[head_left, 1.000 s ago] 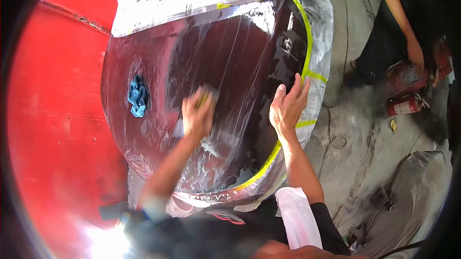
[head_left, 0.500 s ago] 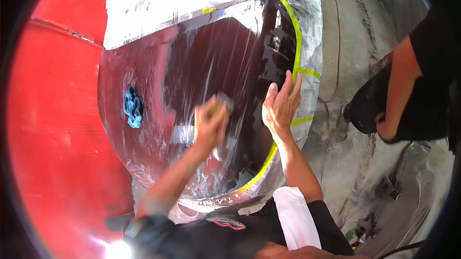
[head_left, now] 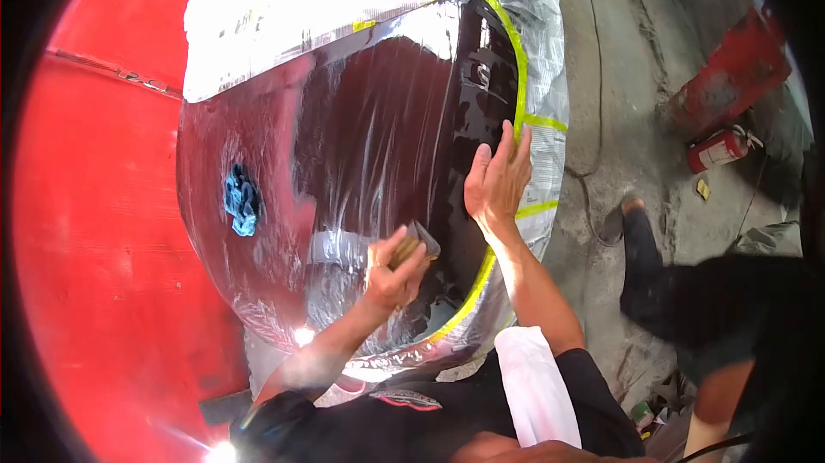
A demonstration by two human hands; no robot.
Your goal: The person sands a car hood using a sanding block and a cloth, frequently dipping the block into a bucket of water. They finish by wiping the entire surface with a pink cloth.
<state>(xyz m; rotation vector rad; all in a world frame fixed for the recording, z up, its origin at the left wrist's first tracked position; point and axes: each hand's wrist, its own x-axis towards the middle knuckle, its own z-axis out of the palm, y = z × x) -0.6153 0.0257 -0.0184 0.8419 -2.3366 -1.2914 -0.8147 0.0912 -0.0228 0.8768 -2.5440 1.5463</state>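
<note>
From the head camera, the left hand [head_left: 394, 272] is closed around a small, flat sanding pad [head_left: 414, 246], pressing it on the lower part of a glossy, dark curved panel [head_left: 378, 119] streaked with wet, milky residue. The right hand [head_left: 497, 179] lies flat with fingers spread at the panel's edge, touching the yellow-green masking tape [head_left: 518, 63]. Crinkled silvery masking sheet [head_left: 258, 8] covers the top. A crumpled blue rag [head_left: 242, 199] sits on the panel. A fire extinguisher [head_left: 718, 149] lies on the rough concrete floor [head_left: 619, 51].
</note>
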